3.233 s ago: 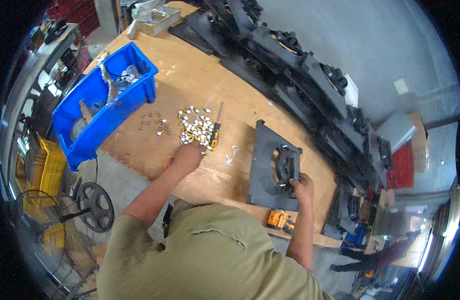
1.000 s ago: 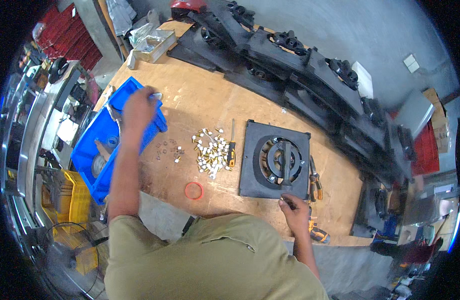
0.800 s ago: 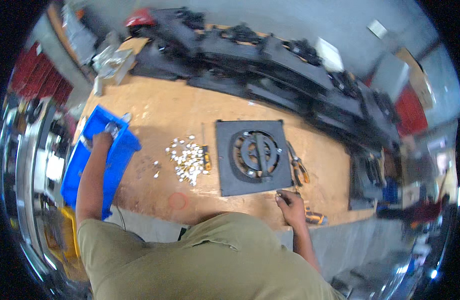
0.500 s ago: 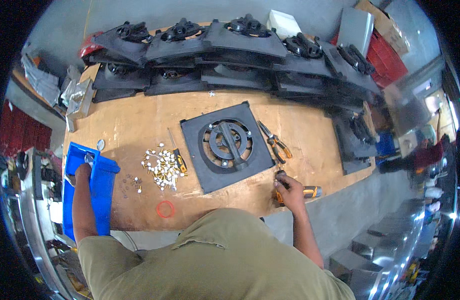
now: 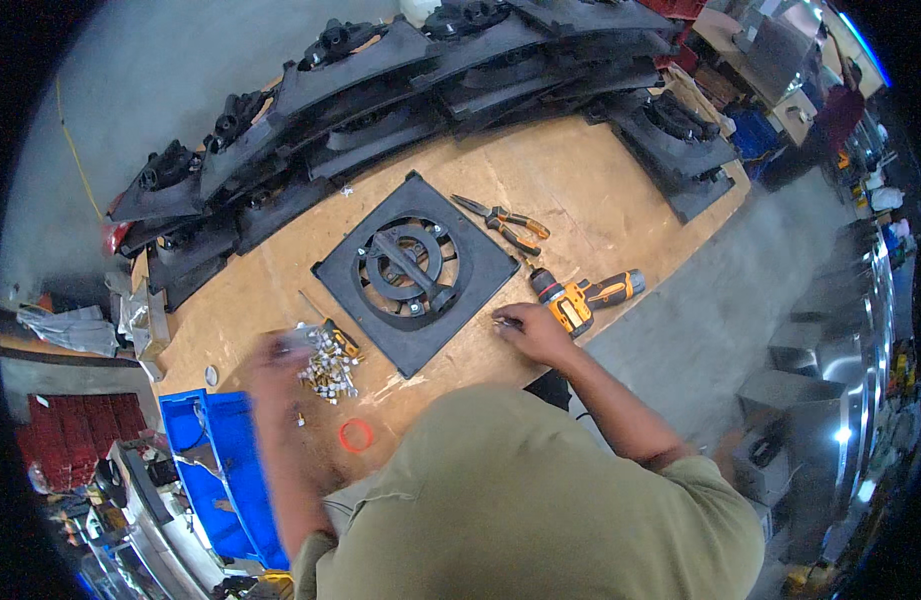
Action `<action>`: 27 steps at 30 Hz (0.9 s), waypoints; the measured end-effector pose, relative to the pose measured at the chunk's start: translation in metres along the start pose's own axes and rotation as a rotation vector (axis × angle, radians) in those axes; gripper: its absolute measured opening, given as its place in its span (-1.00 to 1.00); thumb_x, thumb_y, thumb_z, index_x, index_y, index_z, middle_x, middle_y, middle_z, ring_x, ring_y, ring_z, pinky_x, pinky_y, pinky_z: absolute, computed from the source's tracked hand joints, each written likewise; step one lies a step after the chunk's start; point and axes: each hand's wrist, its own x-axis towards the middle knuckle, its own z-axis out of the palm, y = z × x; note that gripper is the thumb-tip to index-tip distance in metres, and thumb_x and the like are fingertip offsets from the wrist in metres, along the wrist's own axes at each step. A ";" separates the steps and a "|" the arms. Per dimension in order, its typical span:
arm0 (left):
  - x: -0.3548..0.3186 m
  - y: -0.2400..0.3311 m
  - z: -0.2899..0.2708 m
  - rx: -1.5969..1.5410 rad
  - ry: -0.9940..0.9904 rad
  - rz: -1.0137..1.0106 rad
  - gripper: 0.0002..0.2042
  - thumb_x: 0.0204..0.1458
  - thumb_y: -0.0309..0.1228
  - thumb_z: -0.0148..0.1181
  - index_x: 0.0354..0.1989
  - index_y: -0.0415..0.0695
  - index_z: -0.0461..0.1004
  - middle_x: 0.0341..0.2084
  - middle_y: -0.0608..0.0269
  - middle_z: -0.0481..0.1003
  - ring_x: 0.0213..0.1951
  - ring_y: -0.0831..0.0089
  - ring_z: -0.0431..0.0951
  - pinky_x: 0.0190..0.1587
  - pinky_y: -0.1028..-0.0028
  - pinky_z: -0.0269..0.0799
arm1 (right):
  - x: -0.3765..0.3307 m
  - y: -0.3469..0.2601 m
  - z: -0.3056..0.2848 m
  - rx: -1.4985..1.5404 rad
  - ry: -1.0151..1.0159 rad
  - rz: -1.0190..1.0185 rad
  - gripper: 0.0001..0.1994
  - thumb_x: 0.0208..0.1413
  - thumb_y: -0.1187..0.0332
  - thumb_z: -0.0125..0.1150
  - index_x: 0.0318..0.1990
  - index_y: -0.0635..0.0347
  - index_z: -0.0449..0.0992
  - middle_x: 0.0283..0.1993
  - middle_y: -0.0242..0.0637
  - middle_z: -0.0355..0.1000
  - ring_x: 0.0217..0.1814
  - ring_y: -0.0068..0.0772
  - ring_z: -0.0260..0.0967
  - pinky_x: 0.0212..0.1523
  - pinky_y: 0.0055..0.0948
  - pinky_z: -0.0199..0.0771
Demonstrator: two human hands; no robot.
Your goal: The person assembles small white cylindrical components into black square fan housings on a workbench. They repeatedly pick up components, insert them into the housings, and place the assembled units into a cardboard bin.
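On the table lies a square black plastic panel [image 5: 342, 278] with a round slotted opening and a motor-like hub under a bar. My left hand [image 5: 278, 362], smeared by motion, is over the left side of a pile of small white-and-brass fittings [image 5: 330, 372]; its fingers cannot be read. Near the panel's right corner my right hand [image 5: 536, 334] is closed in a pinch, a tiny dark item perhaps at its fingertips. Just beyond that hand an orange-and-black cordless drill [image 5: 577, 305] lies on its side. Pliers [image 5: 505, 222] with orange-black handles rest beyond the panel, and a screwdriver [image 5: 342, 338] lies by the pile.
A blue bin [image 5: 212, 440] stands at the table's left edge. Stacked black panels [image 5: 380, 75] line the far side, with more at the right corner [image 5: 670, 150]. A red ring [image 5: 356, 435] lies near my body. Another person [image 5: 830, 125] stands at far right.
My left hand has come out of the blue bin and moved to the fittings. My right hand has left the drill and shifted toward the panel. The whole view has turned.
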 end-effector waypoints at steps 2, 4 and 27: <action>-0.010 0.004 0.103 -0.178 -0.280 -0.020 -0.69 -0.03 -0.56 0.31 -0.06 -0.20 0.52 -0.17 0.22 0.58 -0.19 0.44 0.60 -0.17 0.50 0.51 | 0.012 -0.005 0.011 -0.002 0.013 -0.046 -0.68 0.12 0.20 0.23 -0.08 0.25 0.59 -0.14 0.04 0.55 -0.09 0.05 0.53 -0.03 -0.16 0.50; -0.016 0.010 0.165 0.019 -0.218 0.456 -0.74 -0.03 -0.47 0.35 -0.13 -0.15 0.58 -0.11 0.15 0.54 -0.12 0.32 0.59 -0.13 0.40 0.51 | 0.020 -0.008 0.019 0.019 0.058 -0.086 -0.66 0.08 0.19 0.28 -0.09 0.25 0.59 -0.21 0.04 0.56 -0.15 0.08 0.53 -0.08 -0.15 0.50; 0.045 0.072 0.183 0.643 -0.792 0.775 -0.50 -0.11 -0.51 0.30 0.09 -0.09 0.38 0.05 0.00 0.43 0.06 -0.07 0.47 0.08 0.16 0.43 | 0.046 -0.005 0.089 0.487 0.303 0.036 -0.70 -0.02 0.21 0.38 -0.25 0.27 0.57 -0.30 -0.02 0.56 -0.20 0.04 0.54 -0.17 -0.16 0.52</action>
